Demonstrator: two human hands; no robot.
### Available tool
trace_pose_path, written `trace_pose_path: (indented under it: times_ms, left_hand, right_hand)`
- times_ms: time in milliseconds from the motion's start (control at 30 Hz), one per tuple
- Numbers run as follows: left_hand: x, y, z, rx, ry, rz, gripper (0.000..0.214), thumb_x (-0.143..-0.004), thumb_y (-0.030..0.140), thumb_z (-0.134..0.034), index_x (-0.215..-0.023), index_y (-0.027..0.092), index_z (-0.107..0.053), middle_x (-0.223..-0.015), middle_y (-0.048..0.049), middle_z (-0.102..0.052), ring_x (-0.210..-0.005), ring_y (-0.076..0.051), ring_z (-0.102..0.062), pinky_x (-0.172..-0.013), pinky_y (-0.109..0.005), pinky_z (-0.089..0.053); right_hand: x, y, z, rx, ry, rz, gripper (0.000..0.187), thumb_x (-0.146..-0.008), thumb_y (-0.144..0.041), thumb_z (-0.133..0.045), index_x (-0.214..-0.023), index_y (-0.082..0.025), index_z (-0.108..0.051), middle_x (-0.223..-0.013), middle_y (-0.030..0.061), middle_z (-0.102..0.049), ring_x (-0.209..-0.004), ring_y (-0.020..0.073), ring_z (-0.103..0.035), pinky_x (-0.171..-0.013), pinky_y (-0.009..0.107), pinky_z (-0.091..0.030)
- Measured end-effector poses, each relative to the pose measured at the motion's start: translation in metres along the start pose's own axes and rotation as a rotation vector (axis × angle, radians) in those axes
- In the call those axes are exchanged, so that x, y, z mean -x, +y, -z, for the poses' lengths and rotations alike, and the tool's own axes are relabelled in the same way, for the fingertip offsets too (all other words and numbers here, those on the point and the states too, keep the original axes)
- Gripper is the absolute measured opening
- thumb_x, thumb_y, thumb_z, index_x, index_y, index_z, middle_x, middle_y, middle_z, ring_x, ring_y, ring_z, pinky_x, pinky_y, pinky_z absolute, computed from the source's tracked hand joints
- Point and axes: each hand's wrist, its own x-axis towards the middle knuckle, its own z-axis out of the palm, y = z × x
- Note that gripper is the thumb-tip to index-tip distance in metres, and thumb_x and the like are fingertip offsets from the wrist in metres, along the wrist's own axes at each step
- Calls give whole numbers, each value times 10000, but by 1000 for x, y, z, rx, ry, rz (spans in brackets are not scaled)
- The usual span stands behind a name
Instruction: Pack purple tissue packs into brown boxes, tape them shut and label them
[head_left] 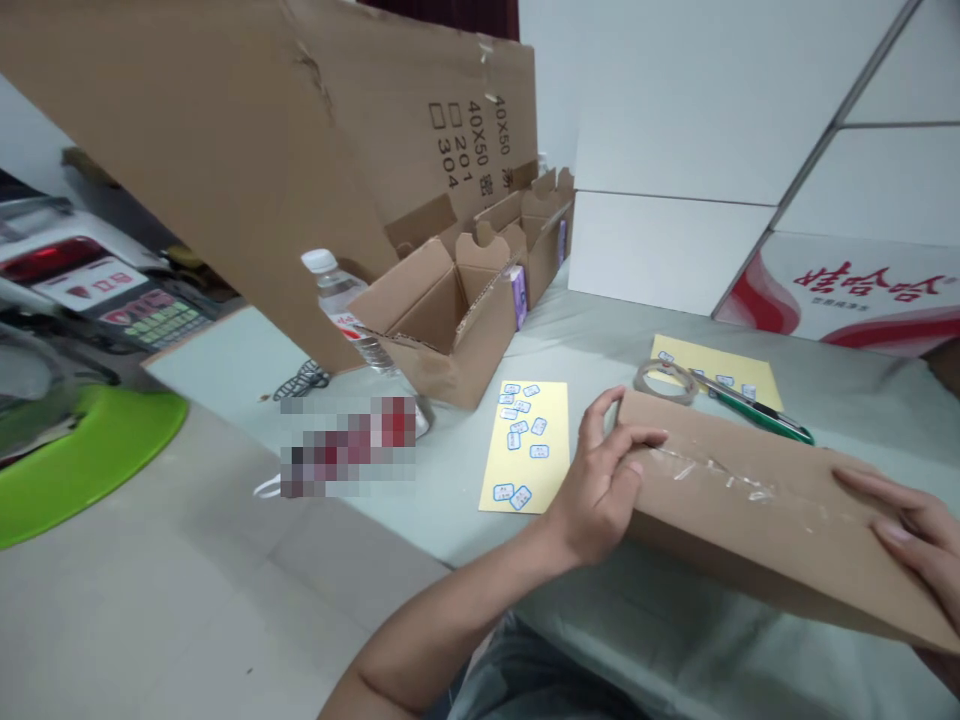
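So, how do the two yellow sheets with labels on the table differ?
The nearer yellow sheet lies uncovered, while the farther yellow sheet sits partly under a tape roll and a green-handled utility knife. The nearer sheet shows many blue-edged labels; the farther sheet shows only a few. Both are pale yellow and lie flat on the pale cloth.

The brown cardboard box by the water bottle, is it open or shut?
Open: the brown cardboard box has its top flaps standing up, and you can see down inside it.
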Motion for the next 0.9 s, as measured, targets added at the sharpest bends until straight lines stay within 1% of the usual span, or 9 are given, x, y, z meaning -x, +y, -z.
trace_pose_path:
  times_ms: [67,133,200,300,467,600,733,833,900]
  left_hand:
    - [1,0,2,-7,-9,8,347,-892,205,-422,-1178,170,-616,-1557,-122,-221,-1497,-272,-176,-1207,-452,-232]
    - [1,-2,2,-15,-11,13,342,-910,218,-409,-1187,198,-607,-1566,-101,-209,-1500,-273,-167,-1211,-474,-214]
    - [2,-4,2,-24,-5,15,334,-924,230,-397,-1187,224,-602,-1573,-80,-201,-1503,-276,-155,-1211,-497,-203]
    - [3,-6,0,-38,6,17,331,-939,248,-377,-1185,250,-598,-1581,-60,-196,-1504,-279,-152,-1204,-523,-206]
    - [6,-5,0,-90,32,26,339,-952,257,-357,-1188,302,-596,-1586,-16,-205,-1501,-271,-166,-1188,-533,-237]
    - [5,-4,0,-130,39,31,338,-955,257,-346,-1177,304,-596,-1589,-9,-204,-1498,-276,-177,-1171,-540,-269]
    - [7,-5,0,-179,49,15,341,-968,254,-323,-1187,308,-578,-1592,-5,-199,-1492,-269,-198,-1143,-535,-324]
    - [7,-3,4,-310,33,-46,351,-971,213,-320,-1210,314,-556,-1618,13,-139,-1506,-271,-142,-1162,-563,-273]
    - [6,-1,9,-428,-18,-145,368,-952,162,-338,-1229,304,-533,-1618,5,-187,-1514,-267,-115,-1187,-587,-193]
  right_hand:
    - [6,-10,-2,-93,-56,-77,385,-755,-573,-612,-1064,-362,-699,-1439,-29,-542,-1353,356,-438,-1057,452,-428]
    - [13,-22,-5,-169,-75,-115,379,-767,-586,-612,-1064,-365,-693,-1464,-43,-511,-1387,351,-389,-1113,452,-369]
    - [17,-32,-8,-220,-78,-124,375,-778,-589,-607,-1056,-353,-692,-1473,-37,-499,-1397,359,-366,-1141,475,-324]
    - [19,-36,-10,-259,-76,-120,394,-771,-597,-617,-1054,-334,-696,-1472,-15,-501,-1396,379,-360,-1148,519,-296]
    - [22,-35,-11,-266,-97,-49,343,-828,-563,-586,-1073,-348,-693,-1476,-23,-498,-1419,343,-346,-1151,485,-299]
    - [25,-41,-13,-255,-84,-62,295,-880,-514,-539,-1082,-352,-680,-1491,-37,-477,-1414,318,-366,-1150,441,-317]
    - [26,-37,-11,-229,-137,-13,312,-889,-531,-530,-1102,-359,-680,-1502,-37,-465,-1412,305,-378,-1112,400,-384]
    - [19,-28,-4,-243,-194,10,336,-886,-537,-537,-1119,-346,-687,-1505,-11,-466,-1405,309,-393,-1066,387,-442]
    - [3,-23,1,-299,-218,35,350,-919,-535,-483,-1128,-338,-683,-1478,11,-499,-1372,302,-443,-1030,393,-477]
